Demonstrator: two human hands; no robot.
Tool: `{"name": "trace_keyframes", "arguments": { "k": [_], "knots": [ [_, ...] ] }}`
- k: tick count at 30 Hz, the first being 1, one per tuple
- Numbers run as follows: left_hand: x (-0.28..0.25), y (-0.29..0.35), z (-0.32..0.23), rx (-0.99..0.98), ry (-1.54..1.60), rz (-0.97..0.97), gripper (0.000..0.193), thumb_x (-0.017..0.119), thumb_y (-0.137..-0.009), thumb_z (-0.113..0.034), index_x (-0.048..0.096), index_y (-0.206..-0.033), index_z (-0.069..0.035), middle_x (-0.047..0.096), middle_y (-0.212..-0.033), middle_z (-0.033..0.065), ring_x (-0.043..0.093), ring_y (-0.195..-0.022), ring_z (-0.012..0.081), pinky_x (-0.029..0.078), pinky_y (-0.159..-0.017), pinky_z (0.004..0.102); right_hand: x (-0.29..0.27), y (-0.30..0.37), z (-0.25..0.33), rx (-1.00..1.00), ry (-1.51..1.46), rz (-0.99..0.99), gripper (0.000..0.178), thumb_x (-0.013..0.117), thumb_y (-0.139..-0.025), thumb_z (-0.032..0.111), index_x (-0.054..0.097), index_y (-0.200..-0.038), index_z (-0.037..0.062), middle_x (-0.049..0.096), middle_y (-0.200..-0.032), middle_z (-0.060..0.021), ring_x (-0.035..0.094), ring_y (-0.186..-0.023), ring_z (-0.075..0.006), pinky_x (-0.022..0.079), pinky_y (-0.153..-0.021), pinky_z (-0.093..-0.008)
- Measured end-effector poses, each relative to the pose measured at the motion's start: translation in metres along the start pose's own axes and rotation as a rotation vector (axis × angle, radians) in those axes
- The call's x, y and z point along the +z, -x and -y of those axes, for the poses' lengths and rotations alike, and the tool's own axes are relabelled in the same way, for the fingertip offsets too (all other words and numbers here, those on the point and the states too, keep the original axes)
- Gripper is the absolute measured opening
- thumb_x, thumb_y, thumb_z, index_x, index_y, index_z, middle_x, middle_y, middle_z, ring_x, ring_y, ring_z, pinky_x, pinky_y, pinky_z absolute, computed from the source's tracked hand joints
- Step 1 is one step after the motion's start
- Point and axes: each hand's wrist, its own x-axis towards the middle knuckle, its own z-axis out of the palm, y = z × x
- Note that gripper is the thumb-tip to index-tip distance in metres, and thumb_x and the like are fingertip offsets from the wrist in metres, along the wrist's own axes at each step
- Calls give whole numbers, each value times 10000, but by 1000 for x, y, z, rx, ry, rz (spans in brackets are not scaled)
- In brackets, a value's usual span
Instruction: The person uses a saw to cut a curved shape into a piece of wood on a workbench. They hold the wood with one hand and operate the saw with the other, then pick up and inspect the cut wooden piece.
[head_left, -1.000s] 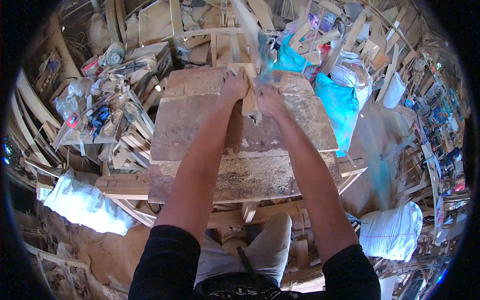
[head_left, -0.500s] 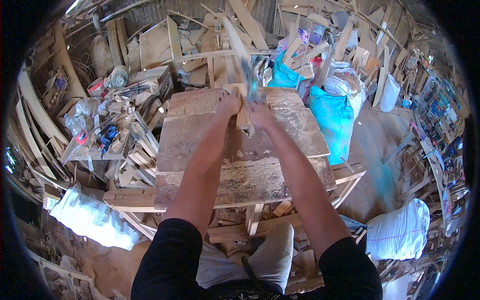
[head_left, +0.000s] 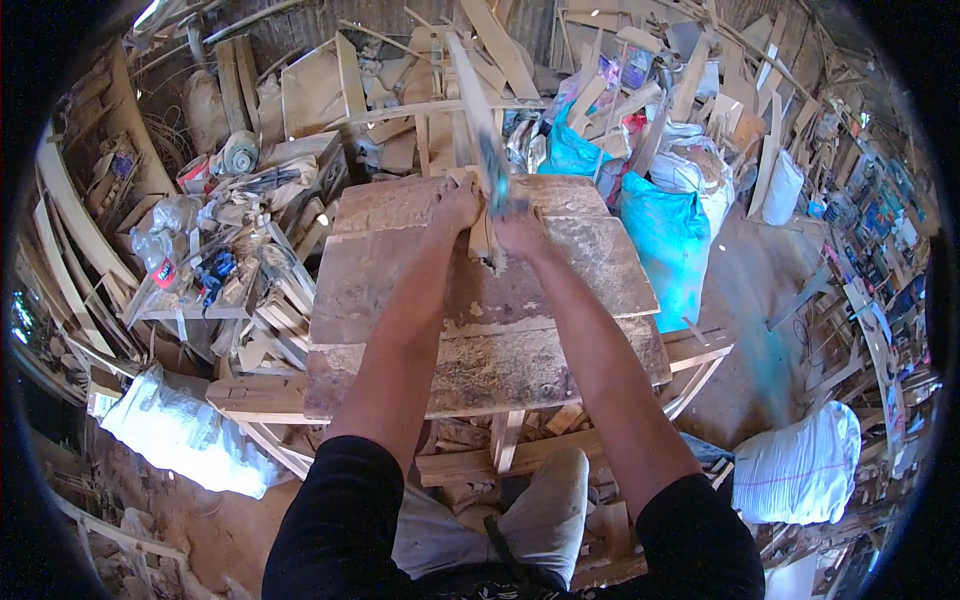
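Note:
At the far side of the worn wooden tabletop [head_left: 410, 290], my left hand [head_left: 457, 204] is closed over the left edge of a pale wooden piece [head_left: 481, 235]. My right hand [head_left: 521, 235] rests just right of that piece with its fingers curled; what they grip is hidden. Between and beyond both hands, a long narrow pale streak [head_left: 465, 80] runs away from me and turns blue and blurred near my right fingers. Whether it is a strip, a blade or lit dust I cannot make out. A small dark notch [head_left: 491, 265] shows at the piece's near end.
Scrap wood and a plastic bottle [head_left: 160, 262] crowd a side table at left. Bright blue [head_left: 665, 250] and white sacks [head_left: 797, 465] stand at right. A wrapped white bundle [head_left: 185, 430] lies at lower left. Boards [head_left: 500, 50] lean at the back.
My right hand has shifted slightly to the left, and the blue blurred end of the streak sits a little farther left. My left hand stays in nearly the same place.

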Motion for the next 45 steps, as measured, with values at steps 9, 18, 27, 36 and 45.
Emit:
{"name": "trace_keyframes", "arguments": {
  "k": [9, 18, 27, 36, 45],
  "knots": [
    [-12, 1, 40, 67, -8, 161, 559, 381, -1076, -456, 368, -1608, -283, 403, -1583, 327, 293, -1520, 507, 231, -1222, 650, -88, 24, 12, 67, -139, 296, 562, 318, -1098, 486, 471, -1565, 213, 384, -1655, -156, 335, -1524, -423, 183, -1261, -613],
    [-67, 51, 36, 322, -21, 159, 478, 542, -1062, -460, 659, -1405, -147, 620, -1457, 157, 534, -1384, 345, 363, -1205, 430, -140, 168, -90, 128, -115, 174, 612, 653, -957, 387, 540, -1519, 170, 643, -1387, -212, 602, -1300, -396, 413, -1142, -547],
    [-134, 190, -16, 126, -308, 161, 468, 506, -1065, -499, 596, -1479, -300, 612, -1467, 159, 536, -1391, 369, 411, -1165, 459, -199, 510, -59, 999, -662, -523, 402, 542, -1047, 79, 588, -1433, -23, 672, -1293, -80, 638, -1080, -147, 523, -923, -287],
    [-146, 223, 14, 52, -476, 42, 456, 593, -1024, -449, 603, -1456, -303, 669, -1344, 200, 666, -1188, 388, 534, -996, 487, 20, 775, -27, 801, 37, 910, 316, 674, -911, 260, 746, -1162, 81, 785, -980, -114, 764, -904, -302, 613, -730, -427],
    [-148, 260, 90, 338, 26, -59, 397, 692, -978, -118, 658, -1368, -58, 683, -1197, 199, 643, -1148, 342, 513, -983, 404, 44, 585, -179, 1252, -440, -243, 623, 747, -899, 381, 576, -1443, 128, 740, -1087, -149, 698, -1013, -330, 541, -891, -470]
  ]
}}
